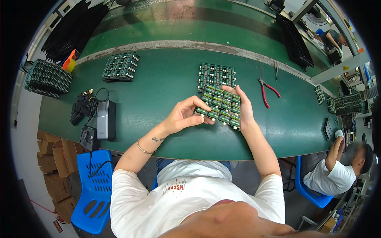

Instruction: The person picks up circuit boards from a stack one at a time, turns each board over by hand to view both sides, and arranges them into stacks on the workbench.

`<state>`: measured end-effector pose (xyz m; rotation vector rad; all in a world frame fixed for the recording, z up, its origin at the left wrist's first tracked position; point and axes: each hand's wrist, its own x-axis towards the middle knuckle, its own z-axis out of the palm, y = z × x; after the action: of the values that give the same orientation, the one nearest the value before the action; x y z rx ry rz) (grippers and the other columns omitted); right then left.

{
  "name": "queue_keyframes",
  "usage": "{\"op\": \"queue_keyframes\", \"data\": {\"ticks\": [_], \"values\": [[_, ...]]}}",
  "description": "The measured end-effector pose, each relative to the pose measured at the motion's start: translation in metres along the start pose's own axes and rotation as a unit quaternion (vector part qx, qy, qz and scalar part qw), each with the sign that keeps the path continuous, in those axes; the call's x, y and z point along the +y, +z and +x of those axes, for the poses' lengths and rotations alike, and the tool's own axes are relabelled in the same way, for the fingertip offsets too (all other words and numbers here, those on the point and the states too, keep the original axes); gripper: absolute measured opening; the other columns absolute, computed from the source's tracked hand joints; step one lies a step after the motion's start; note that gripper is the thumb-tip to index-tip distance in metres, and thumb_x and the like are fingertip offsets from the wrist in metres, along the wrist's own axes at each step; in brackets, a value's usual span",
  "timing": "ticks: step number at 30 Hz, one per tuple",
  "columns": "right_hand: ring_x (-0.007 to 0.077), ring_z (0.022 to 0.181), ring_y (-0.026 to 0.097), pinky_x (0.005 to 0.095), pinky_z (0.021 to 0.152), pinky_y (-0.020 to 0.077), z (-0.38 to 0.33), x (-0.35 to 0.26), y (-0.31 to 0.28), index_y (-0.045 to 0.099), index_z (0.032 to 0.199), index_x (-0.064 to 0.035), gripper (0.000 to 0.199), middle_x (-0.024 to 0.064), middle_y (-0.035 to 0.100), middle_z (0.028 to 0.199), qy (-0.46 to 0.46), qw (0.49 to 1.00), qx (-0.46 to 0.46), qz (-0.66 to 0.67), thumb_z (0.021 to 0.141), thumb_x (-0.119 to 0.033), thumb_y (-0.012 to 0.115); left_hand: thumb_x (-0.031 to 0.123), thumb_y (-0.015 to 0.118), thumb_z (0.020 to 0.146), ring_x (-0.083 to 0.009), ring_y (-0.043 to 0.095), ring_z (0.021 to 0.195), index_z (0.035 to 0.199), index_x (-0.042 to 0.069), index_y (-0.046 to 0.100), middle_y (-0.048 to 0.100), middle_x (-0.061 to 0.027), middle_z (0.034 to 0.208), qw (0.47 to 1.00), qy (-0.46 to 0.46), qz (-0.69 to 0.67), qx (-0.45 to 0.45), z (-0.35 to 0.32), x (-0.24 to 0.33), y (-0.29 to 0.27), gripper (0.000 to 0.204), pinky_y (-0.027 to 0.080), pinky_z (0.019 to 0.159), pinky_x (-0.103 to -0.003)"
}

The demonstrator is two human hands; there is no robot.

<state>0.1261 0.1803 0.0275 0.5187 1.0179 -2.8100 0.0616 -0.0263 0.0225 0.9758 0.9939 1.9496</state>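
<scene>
White shirt (222, 190) of the person occupies the lower middle of the view. Beyond it, a green board (223, 106) lies between the two hands, raised over the counter (166, 89) and just on the near side of a board stack (216, 72). Its near edge runs askew, with the right end closer to the body.

Left hand (185, 115): partly curled at the board's left end. The index finger bears on the upper face; other fingers show under the near edge; the thumb points right, alongside. Right hand (245, 107): half open, wrapped round the right edge, palm side facing the board, fingertips at the far edge. Both hands have hold of the board.

Both forearms enter from the lower side and converge on the board, elbows bent and set wide apart. The left wrist bears a bracelet (143, 147).

Right of the board, red-handled cutters (264, 95) lie with tweezers (276, 70) just beyond. On the left side of the counter stand a second stack (121, 66), a larger stack (47, 78) and a grey device (106, 119) with cables
</scene>
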Motion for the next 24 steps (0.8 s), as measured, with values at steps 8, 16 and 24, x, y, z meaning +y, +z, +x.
{"op": "queue_keyframes", "data": {"ticks": [8,16,24], "values": [[0.0270,0.099,0.057,0.0396,0.085,0.0474,-0.002,-0.004,0.004,0.053,0.113,-0.0052,0.043,0.0151,0.056,0.112,-0.045,0.999,0.018,-0.004,0.091,-0.040,0.041,0.002,0.060,0.081,-0.0254,0.060,0.091,0.115,0.006,0.037,0.052,-0.0126,0.105,0.999,0.003,-0.041,0.023,-0.001,-0.005,-0.006,0.041,0.054,0.080,-0.041],[0.0231,0.098,0.056,0.0334,0.082,0.0461,-0.014,-0.007,0.011,0.052,0.116,-0.0028,0.036,0.0127,0.054,0.112,-0.186,0.979,0.014,-0.081,0.091,-0.028,0.047,0.004,0.057,0.082,-0.0235,0.058,0.097,0.123,0.008,0.031,0.052,-0.0118,0.110,0.991,-0.039,-0.056,0.116,0.007,0.001,-0.004,0.049,0.051,0.085,-0.037],[0.0235,0.099,0.055,0.0345,0.085,0.0445,-0.025,0.018,0.017,0.045,0.124,-0.0049,0.049,0.0118,0.054,0.116,-0.568,0.604,-0.009,-0.558,0.078,-0.005,0.063,0.029,0.055,0.089,-0.0246,0.054,0.107,0.140,0.010,0.019,0.048,-0.0133,0.125,0.975,0.096,0.178,0.088,0.010,-0.033,0.010,0.065,0.043,0.094,-0.039]]}}
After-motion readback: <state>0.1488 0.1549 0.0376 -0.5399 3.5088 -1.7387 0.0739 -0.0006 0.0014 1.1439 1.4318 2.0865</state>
